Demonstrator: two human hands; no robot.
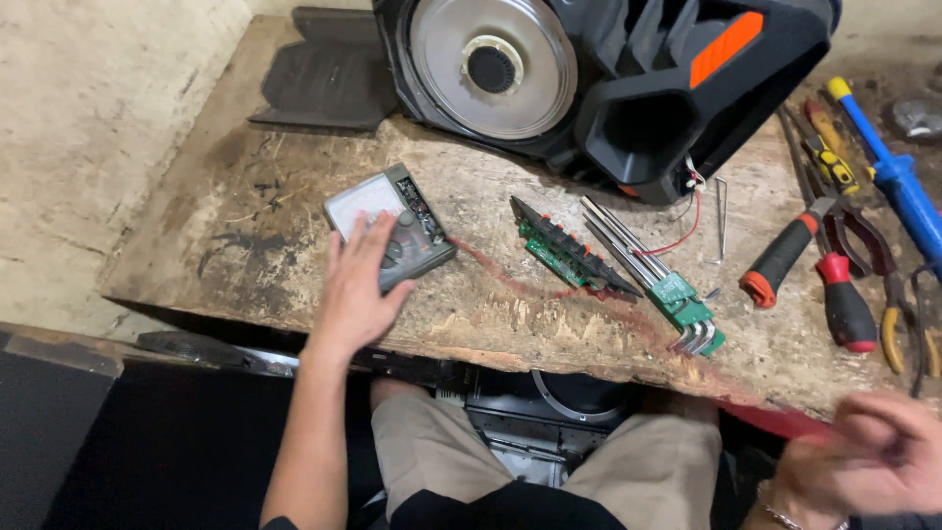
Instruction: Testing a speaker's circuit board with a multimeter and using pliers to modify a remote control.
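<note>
My left hand (355,285) lies open on the meter (391,224); right hand (876,453) blurred, loosely curled, empty; steady meter flat on desk (235,236).

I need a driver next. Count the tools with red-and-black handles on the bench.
2. One red-and-black handled tool lies slanted right of the hex key set; the other lies just right of it, nearer the bench's front edge. More handles may be hidden in the tool pile at the right.

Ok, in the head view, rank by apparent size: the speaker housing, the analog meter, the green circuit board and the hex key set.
1. speaker housing, by far the largest.
2. analog meter, partly under the left hand.
3. hex key set and green circuit board: too alike to rank.
</note>
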